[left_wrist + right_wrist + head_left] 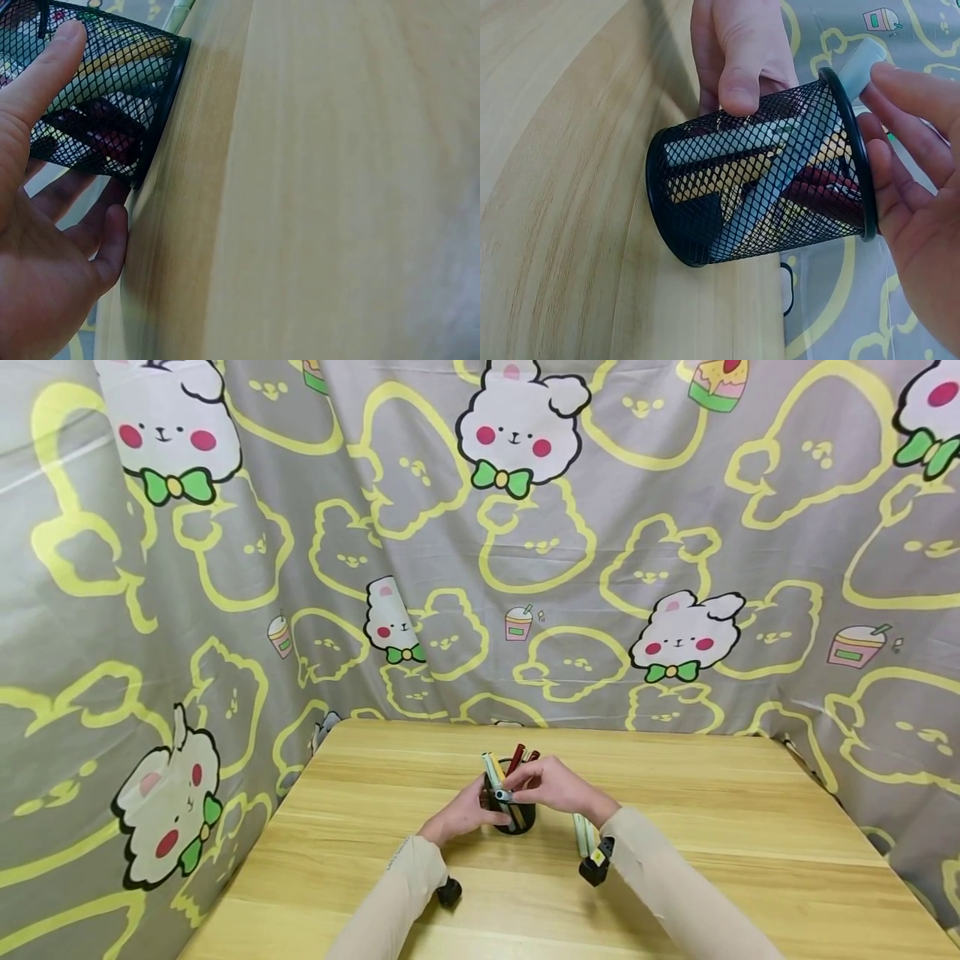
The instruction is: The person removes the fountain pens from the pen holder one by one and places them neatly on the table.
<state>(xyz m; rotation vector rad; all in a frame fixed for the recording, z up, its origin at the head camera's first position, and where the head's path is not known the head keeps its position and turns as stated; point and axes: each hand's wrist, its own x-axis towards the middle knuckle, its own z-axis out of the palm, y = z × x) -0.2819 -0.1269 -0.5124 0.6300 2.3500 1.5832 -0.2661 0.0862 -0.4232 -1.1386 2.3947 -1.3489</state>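
The left hand (459,814) wraps around the side of a black mesh pen cup (757,180), its thumb (41,67) laid flat along the wire and the other fingers curled behind the wall, so it is clamped on the cup. The right hand (555,785) sits at the cup's rim, just across from the left; its fingertips (911,90) pinch the pale grey end of a pen (859,64) that sticks out over the rim and runs slantwise down inside. The two hands are close together, with only the cup between them.

Inside the mesh lie more pens (727,142): grey-white, yellow and dark red barrels, some standing above the rim in the head view. The cup stands on the light wooden tabletop (712,827), directly in front of the person, between both pale sleeves (660,877). A black wrist camera (596,864) shows under the right forearm. Beyond the hands, a grey cloth (675,527) printed with yellow outlines and white bunnies hangs around the tabletop's far and side edges.
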